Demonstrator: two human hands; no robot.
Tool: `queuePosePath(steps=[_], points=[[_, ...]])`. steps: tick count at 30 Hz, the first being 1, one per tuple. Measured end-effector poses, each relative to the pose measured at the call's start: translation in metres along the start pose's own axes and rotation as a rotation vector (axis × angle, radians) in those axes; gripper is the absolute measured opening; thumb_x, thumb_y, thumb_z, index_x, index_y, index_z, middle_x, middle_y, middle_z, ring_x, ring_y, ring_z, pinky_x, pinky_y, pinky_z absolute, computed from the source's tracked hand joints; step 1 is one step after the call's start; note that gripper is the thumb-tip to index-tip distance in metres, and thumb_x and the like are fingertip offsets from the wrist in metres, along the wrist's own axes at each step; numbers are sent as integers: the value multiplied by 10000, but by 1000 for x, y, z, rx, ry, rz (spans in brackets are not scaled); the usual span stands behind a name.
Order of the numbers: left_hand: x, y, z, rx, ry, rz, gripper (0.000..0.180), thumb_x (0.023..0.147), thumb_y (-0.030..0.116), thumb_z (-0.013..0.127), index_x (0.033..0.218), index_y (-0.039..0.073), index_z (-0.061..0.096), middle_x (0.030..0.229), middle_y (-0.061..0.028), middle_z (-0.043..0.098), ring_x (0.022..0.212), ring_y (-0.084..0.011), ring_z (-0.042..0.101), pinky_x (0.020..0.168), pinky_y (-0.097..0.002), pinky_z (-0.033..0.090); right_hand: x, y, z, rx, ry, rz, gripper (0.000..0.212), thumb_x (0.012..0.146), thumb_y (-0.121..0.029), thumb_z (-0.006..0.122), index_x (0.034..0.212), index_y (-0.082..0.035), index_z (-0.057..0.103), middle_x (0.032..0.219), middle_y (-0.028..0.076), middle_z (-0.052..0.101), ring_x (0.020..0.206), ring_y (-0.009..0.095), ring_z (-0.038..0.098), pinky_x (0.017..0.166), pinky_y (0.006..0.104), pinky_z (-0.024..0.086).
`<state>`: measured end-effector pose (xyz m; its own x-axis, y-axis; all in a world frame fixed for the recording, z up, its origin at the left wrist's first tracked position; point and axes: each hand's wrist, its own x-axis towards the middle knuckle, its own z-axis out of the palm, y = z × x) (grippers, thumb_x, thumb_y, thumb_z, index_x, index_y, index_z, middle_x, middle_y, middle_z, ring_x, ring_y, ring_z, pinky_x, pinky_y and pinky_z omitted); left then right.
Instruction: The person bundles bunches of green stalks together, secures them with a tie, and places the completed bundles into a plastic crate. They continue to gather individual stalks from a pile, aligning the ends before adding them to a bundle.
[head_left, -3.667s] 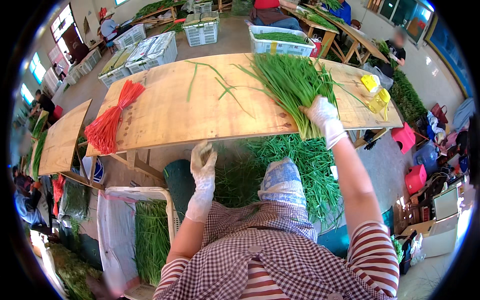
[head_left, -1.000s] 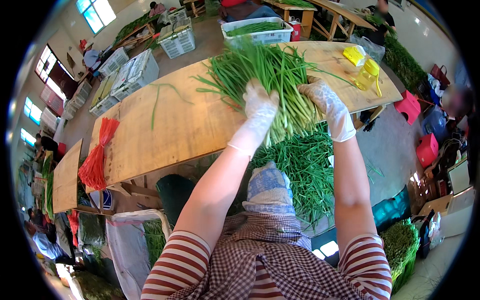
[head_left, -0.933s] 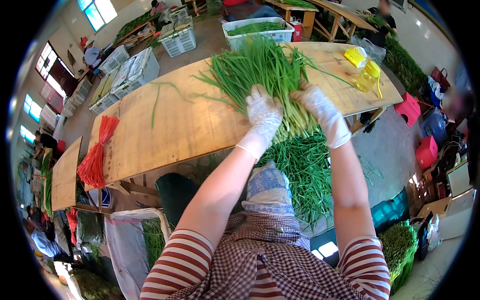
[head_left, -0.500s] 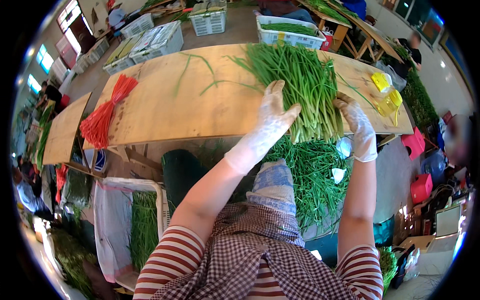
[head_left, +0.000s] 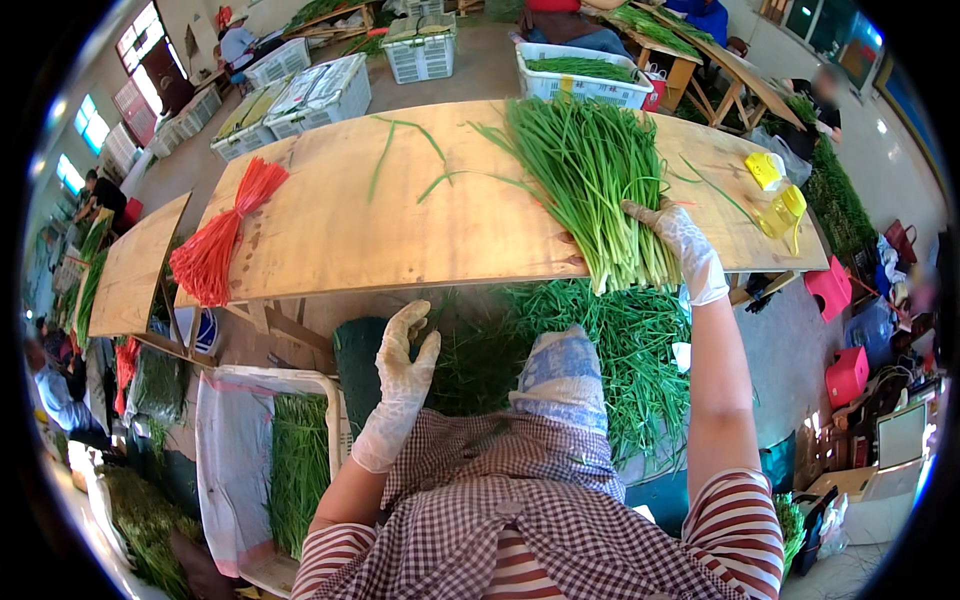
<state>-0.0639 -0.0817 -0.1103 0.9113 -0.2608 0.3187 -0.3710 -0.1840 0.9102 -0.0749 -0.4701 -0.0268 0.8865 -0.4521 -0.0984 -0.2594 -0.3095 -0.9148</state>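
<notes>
A thick bunch of green chives (head_left: 590, 180) lies on the wooden table (head_left: 380, 230), its pale stalk ends reaching the near edge. My right hand (head_left: 682, 245), in a whitish glove with stained fingertips, grips the bunch at its right side. Beside those fingers shows a small bit of red. Off the table, above my lap's left side, my left hand (head_left: 405, 385) is empty, gloved too, with fingers bent and apart. A few loose chive leaves (head_left: 410, 130) lie left of the bunch. A tied bundle of red strips (head_left: 222, 235) rests at the table's left end.
Under the table's near edge is a heap of loose chives (head_left: 620, 360). A lined crate (head_left: 235, 430) with more greens stands at my left. Yellow items (head_left: 780, 210) sit on the table's right end. White crates (head_left: 325, 95) stand beyond, with other people working.
My left hand has let go of the chives and drawn back down and left towards my lap. My right hand has stayed at the bunch, now further over its stalks.
</notes>
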Motion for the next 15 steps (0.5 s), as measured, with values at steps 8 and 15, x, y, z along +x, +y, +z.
queuePosePath(steps=[8, 15], points=[[13, 18, 0, 56, -35, 156, 382, 714, -18, 618, 1086, 34, 546, 1132, -114, 536, 1060, -204, 510, 899, -304, 409, -8, 20, -45, -449, 35, -392, 454, 823, -252, 531, 1189, 14, 491, 1122, 136, 559, 990, 187, 544, 862, 293, 406], [-66, -8, -92, 426, 197, -89, 318, 736, 98, 596, 1050, 60, 564, 1069, -130, 558, 1012, -277, 530, 873, -356, 423, -137, -65, 51, 48, 362, -500, 418, 896, -150, 462, 1282, -8, 392, 1272, 135, 452, 1138, 222, 447, 985, 332, 346]])
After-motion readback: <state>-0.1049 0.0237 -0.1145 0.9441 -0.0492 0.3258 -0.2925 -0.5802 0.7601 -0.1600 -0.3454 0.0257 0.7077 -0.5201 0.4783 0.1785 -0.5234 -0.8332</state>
